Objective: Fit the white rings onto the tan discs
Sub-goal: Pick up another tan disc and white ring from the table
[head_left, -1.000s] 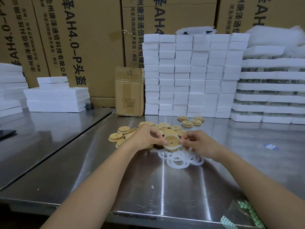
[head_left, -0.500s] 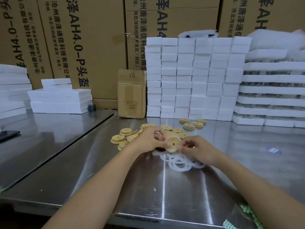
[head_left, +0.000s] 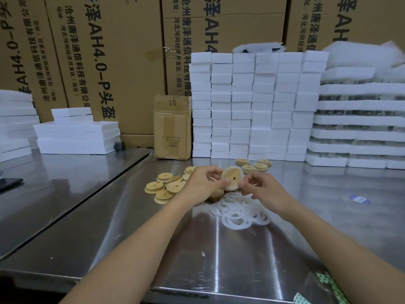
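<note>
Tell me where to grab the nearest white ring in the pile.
The nearest flat white ring lies at the near edge of the ring pile on the steel table, its near arc uncovered. Likely best: come from above on the near side and grip that arc, one finger through the hole.

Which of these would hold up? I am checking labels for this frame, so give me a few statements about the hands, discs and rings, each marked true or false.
1. The left hand and the right hand both grip one tan disc, lifted off the steel table. True.
2. That disc is solid, with no hole. False: a small hole shows at its centre.
3. The loose white rings lie heaped on the table just below the right hand. True.
4. The spare tan discs are heaped to the right of the right hand. False: they lie left of the left hand, with a few more farther back.
</note>
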### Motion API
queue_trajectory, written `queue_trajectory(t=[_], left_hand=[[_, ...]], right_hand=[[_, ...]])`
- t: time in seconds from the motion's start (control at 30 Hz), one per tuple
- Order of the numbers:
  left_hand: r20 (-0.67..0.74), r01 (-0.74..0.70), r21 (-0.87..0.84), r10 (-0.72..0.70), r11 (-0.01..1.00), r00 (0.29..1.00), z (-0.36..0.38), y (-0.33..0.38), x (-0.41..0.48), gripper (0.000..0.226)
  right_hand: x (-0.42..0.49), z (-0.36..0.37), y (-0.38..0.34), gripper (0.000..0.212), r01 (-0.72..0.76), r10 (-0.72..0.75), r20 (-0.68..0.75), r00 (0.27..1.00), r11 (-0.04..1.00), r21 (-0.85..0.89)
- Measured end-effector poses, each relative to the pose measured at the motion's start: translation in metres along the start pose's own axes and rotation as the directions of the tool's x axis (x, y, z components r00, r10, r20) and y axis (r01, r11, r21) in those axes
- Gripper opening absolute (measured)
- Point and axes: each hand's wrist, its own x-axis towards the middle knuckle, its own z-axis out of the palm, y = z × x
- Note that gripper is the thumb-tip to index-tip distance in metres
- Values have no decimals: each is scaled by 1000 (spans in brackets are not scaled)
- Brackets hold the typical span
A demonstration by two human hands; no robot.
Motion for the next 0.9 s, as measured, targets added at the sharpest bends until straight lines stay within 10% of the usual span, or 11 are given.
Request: queue_trajectory(t=[0.57, 0.9], left_hand=[[130, -83, 113, 68, 990, 989, 18, 9, -13, 19], [184, -120, 139, 94, 983, 978, 17, 3, -13, 29]], right_hand=[[-4, 6, -7, 9, 240, -249, -32, 968, 956, -170], [-1, 2, -2, 13, 137, -138, -9, 990, 986, -94]])
